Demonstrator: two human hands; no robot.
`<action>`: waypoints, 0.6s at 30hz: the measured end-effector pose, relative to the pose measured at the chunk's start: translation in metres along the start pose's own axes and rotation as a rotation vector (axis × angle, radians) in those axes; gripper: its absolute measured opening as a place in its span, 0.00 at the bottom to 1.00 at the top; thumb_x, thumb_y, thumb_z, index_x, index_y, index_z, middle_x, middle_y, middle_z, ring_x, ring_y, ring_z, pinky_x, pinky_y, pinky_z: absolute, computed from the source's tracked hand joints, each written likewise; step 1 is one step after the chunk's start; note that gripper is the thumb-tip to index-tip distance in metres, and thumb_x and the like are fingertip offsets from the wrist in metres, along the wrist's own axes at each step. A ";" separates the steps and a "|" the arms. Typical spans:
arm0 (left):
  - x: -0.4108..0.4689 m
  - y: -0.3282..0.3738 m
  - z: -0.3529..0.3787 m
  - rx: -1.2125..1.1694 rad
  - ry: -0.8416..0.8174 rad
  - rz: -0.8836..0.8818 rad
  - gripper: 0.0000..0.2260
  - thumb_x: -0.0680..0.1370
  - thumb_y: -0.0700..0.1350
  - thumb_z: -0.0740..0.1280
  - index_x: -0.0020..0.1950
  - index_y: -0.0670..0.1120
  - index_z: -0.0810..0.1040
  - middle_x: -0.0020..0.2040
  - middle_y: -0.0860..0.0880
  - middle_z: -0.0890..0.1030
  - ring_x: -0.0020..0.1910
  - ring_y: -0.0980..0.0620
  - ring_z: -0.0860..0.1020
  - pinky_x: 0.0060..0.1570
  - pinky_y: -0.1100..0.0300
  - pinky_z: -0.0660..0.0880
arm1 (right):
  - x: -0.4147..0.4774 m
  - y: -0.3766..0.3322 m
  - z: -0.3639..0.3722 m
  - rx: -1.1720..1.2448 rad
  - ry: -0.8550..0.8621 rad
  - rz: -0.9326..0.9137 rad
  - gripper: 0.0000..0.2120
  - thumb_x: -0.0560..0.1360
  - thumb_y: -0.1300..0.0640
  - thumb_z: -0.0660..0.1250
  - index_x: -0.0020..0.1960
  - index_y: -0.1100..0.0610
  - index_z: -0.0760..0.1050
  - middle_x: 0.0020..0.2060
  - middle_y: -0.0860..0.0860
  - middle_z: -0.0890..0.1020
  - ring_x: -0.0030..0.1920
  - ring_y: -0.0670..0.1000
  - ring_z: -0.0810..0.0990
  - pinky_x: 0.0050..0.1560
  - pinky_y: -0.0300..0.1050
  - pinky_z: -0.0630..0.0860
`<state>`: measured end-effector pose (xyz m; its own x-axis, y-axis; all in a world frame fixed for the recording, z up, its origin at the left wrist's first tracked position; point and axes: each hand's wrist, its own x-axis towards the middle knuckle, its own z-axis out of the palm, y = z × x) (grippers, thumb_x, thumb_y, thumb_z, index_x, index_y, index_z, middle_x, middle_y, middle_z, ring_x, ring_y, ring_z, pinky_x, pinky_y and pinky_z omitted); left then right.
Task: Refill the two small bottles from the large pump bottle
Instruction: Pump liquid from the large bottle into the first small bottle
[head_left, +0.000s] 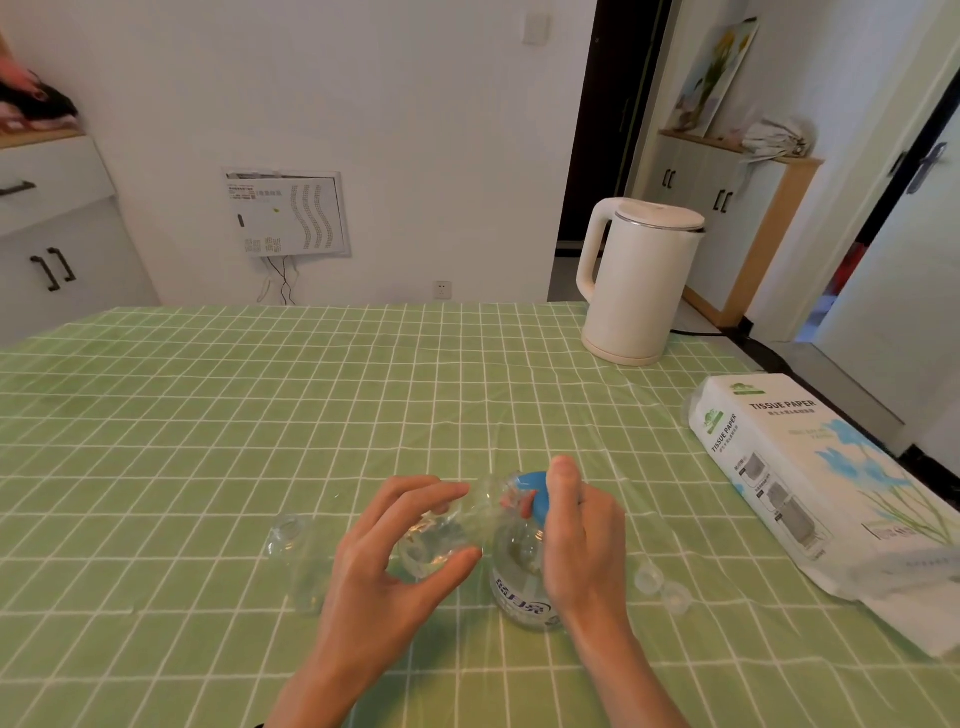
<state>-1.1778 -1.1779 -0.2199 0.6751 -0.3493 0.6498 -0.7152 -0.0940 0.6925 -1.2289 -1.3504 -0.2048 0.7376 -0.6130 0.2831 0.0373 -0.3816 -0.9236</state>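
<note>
Head view: left hand (384, 561) holds small bottle (441, 535) sideways, mouth toward the pump head (537, 493) the right hand (582, 540) pinches.

Over the counter (260, 415): two small clear bottles, the held small bottle (441, 540) and the standing small bottle (298, 561); one large pump bottle (519, 592); two loose clear caps, near cap (678, 597) and far cap (649, 577); one white kettle (634, 280), far right corner; one tissue pack (810, 467), right edge. Two hands: left hand (384, 561), right hand (582, 540).

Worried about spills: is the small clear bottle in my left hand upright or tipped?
Tipped: left hand holds small clear bottle slanted, neck toward the blue pump head.
</note>
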 end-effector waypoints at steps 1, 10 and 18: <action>0.000 0.000 0.000 0.002 -0.001 0.000 0.21 0.73 0.50 0.78 0.65 0.59 0.81 0.58 0.55 0.82 0.58 0.53 0.82 0.56 0.69 0.75 | 0.000 0.000 0.000 0.000 -0.005 -0.011 0.37 0.78 0.31 0.46 0.26 0.53 0.76 0.24 0.41 0.80 0.26 0.46 0.75 0.35 0.49 0.72; 0.000 -0.001 0.002 0.013 -0.007 0.012 0.21 0.73 0.51 0.77 0.65 0.59 0.81 0.58 0.56 0.82 0.56 0.53 0.83 0.56 0.69 0.75 | 0.000 -0.003 -0.002 -0.014 -0.041 0.017 0.38 0.76 0.35 0.48 0.31 0.65 0.77 0.28 0.51 0.84 0.31 0.56 0.80 0.40 0.59 0.79; -0.001 0.000 0.002 0.001 -0.006 0.014 0.21 0.73 0.51 0.77 0.65 0.59 0.81 0.58 0.56 0.82 0.56 0.53 0.83 0.57 0.69 0.75 | -0.001 -0.004 -0.002 -0.021 -0.014 0.032 0.37 0.76 0.32 0.47 0.29 0.57 0.78 0.25 0.53 0.81 0.27 0.50 0.75 0.37 0.54 0.76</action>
<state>-1.1786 -1.1794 -0.2215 0.6640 -0.3563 0.6574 -0.7246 -0.0898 0.6833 -1.2315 -1.3494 -0.2011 0.7477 -0.6153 0.2497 -0.0002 -0.3763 -0.9265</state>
